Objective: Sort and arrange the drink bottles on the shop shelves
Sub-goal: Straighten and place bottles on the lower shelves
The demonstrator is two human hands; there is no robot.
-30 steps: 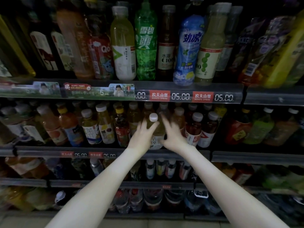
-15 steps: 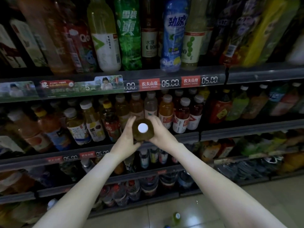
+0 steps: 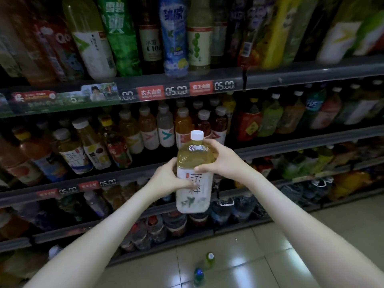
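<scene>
head view | pale tea bottle (image 3: 194,175) is held upright before the middle shelf (image 3: 291,142), apart from it | label is gripped by left hand (image 3: 168,179), shoulder by right hand (image 3: 221,161) | shelved bottles (image 3: 164,129) behind are partly blocked | green bottle (image 3: 209,260) and blue bottle (image 3: 198,277) are seen on floor below

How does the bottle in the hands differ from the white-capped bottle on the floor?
The held bottle is gripped by the left hand and right hand; the floor bottle stands untouched on the tiles. The held bottle holds pale yellow drink; the floor bottle looks green. Both have white caps.
</scene>
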